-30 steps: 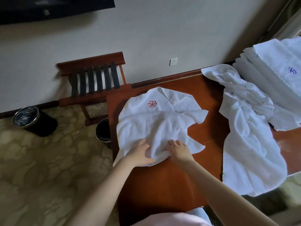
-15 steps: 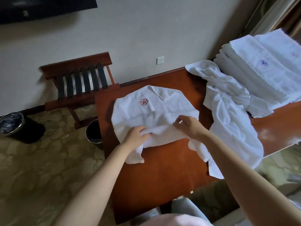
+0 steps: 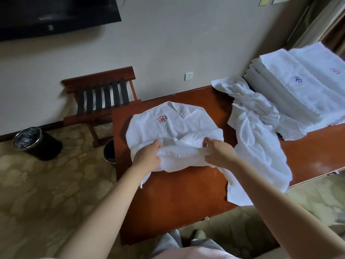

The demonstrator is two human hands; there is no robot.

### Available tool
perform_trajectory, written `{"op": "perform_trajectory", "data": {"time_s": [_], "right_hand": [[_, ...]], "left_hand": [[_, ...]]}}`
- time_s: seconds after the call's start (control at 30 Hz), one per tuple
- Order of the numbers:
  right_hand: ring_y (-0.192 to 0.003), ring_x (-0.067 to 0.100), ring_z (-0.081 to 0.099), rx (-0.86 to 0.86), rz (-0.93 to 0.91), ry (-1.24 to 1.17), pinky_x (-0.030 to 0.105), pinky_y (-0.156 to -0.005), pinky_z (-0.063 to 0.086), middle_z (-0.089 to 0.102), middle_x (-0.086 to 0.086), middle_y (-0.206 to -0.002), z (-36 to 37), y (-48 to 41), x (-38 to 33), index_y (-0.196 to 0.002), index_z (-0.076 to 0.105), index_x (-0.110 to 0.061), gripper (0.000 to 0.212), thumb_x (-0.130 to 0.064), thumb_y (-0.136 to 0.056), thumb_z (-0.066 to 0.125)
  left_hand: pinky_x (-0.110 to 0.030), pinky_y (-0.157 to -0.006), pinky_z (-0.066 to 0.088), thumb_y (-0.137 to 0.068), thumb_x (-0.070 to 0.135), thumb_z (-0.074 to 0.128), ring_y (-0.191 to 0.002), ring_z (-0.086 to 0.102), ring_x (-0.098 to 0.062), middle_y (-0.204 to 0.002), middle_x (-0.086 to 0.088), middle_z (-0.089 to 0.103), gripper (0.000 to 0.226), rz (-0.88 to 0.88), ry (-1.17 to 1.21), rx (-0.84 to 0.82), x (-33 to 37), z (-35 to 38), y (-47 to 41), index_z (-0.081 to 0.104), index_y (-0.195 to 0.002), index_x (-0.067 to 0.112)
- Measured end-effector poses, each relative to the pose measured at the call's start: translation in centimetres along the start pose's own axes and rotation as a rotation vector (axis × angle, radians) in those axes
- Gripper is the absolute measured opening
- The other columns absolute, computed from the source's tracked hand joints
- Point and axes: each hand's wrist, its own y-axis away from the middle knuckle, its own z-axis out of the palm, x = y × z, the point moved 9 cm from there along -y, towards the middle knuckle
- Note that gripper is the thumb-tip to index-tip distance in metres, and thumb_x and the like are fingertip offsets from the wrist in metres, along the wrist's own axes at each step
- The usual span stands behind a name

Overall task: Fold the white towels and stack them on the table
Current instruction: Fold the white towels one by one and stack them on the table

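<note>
In the head view, your left hand (image 3: 149, 157) and right hand (image 3: 218, 154) each grip the near edge of the red-emblem towel (image 3: 168, 128), fingers curled into the cloth. A second ago both hands rested lower on that edge. Now you have gathered it and raised it toward the emblem, so it is bunched between your hands. The fold looks begun, not yet laid. The towel's far half lies flat on the desk (image 3: 177, 193). To the right, a loose towel (image 3: 257, 143) lies unfolded against the folded stack (image 3: 291, 90).
</note>
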Motion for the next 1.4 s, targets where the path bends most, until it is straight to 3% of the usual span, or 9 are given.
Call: {"op": "perform_trajectory", "data": {"time_s": [0.1, 0.23, 0.37, 0.5, 0.7, 0.97, 1.13, 1.23, 1.4], "right_hand": [[-0.069, 0.021, 0.054, 0.19, -0.093, -0.012, 0.028, -0.047, 0.036, 0.055, -0.005, -0.079, -3.1, 0.1, -0.8, -0.087, 0.052, -0.017, 0.018, -0.01, -0.07, 0.056], [-0.08, 0.027, 0.062, 0.338, -0.121, -0.066, 0.032, -0.055, 0.046, 0.065, 0.004, -0.093, -6.2, -0.5, -1.6, -0.1, 0.065, -0.008, 0.019, -0.006, -0.085, 0.054], [-0.076, 0.031, 0.06, 0.371, -0.106, -0.133, 0.034, -0.056, 0.04, 0.064, 0.009, -0.087, -8.1, -2.7, -2.7, -0.097, 0.058, -0.003, 0.014, -0.016, -0.097, 0.052], [-0.091, 0.028, 0.056, 0.382, -0.142, -0.153, 0.035, -0.068, 0.043, 0.063, 0.009, -0.096, -9.9, -6.4, -4.6, -0.096, 0.061, -0.002, 0.019, -0.018, -0.098, 0.051], [-0.083, 0.035, 0.055, 0.292, -0.006, -0.237, 0.036, -0.062, 0.036, 0.062, 0.015, -0.096, -9.2, -13.4, -5.2, -0.103, 0.049, -0.005, 0.016, -0.019, -0.101, 0.04], [-0.095, 0.029, 0.058, 0.03, 0.095, -0.226, 0.03, -0.064, 0.035, 0.062, 0.011, -0.105, -3.6, -20.8, -2.0, -0.105, 0.059, -0.007, 0.023, -0.026, -0.092, 0.06], [-0.106, 0.03, 0.056, -0.088, 0.132, -0.183, 0.034, -0.078, 0.043, 0.054, 0.014, -0.124, 0.3, -24.1, 0.0, -0.125, 0.052, -0.008, 0.042, -0.029, -0.09, 0.064], [-0.102, 0.031, 0.059, -0.183, 0.175, -0.152, 0.035, -0.074, 0.046, 0.045, 0.013, -0.129, 3.2, -25.0, 1.0, -0.139, 0.039, -0.013, 0.059, -0.032, -0.089, 0.064], [-0.097, 0.031, 0.059, -0.204, 0.225, -0.147, 0.033, -0.065, 0.041, 0.054, 0.007, -0.115, 6.3, -25.4, 2.5, -0.117, 0.048, -0.015, 0.036, -0.03, -0.088, 0.062]], "left_hand": [[-0.026, -0.047, 0.028, -0.086, 0.017, 0.051, -0.063, 0.048, -0.018, -0.07, 0.006, 0.046, 0.014, 0.034, -0.06, 0.1, 0.7, -2.7, -0.5, 0.039, -0.092, 0.021], [-0.024, -0.045, 0.026, -0.087, 0.02, 0.052, -0.062, 0.049, -0.018, -0.068, 0.005, 0.05, 0.005, 0.043, -0.038, 0.191, 0.4, -5.5, -1.6, 0.047, -0.088, 0.018], [-0.026, -0.055, 0.039, -0.093, 0.018, 0.05, -0.069, 0.051, -0.02, -0.082, -0.002, 0.059, 0.011, -0.011, 0.036, 0.303, -1.4, -8.3, -3.8, 0.057, -0.101, 0.016], [-0.03, -0.06, 0.052, -0.095, 0.021, 0.051, -0.073, 0.058, -0.02, -0.083, 0.0, 0.06, 0.008, -0.112, 0.109, 0.334, -4.3, -9.5, -6.6, 0.057, -0.099, 0.018], [-0.027, -0.055, 0.038, -0.094, 0.02, 0.051, -0.07, 0.051, -0.021, -0.084, -0.013, 0.061, 0.022, -0.274, 0.269, 0.234, -8.5, -7.8, -11.4, 0.048, -0.072, 0.018], [-0.04, -0.074, 0.046, -0.089, 0.015, 0.053, -0.096, 0.056, -0.038, -0.107, -0.023, 0.057, 0.023, -0.413, 0.101, 0.042, -11.5, -3.7, -15.8, 0.061, -0.093, -0.007], [-0.036, -0.084, 0.046, -0.091, 0.017, 0.057, -0.106, 0.056, -0.036, -0.124, -0.018, 0.046, 0.037, -0.577, 0.099, -0.031, -13.9, -0.5, -16.7, 0.048, -0.123, 0.003], [-0.038, -0.081, 0.047, -0.088, 0.011, 0.056, -0.102, 0.056, -0.037, -0.124, -0.017, 0.04, 0.039, -0.651, 0.146, -0.062, -15.1, 1.7, -16.5, 0.041, -0.125, 0.008], [-0.04, -0.077, 0.048, -0.088, 0.004, 0.047, -0.097, 0.056, -0.035, -0.12, -0.013, 0.041, 0.037, -0.591, 0.097, -0.013, -14.9, 2.5, -17.2, 0.043, -0.122, 0.014]]}}
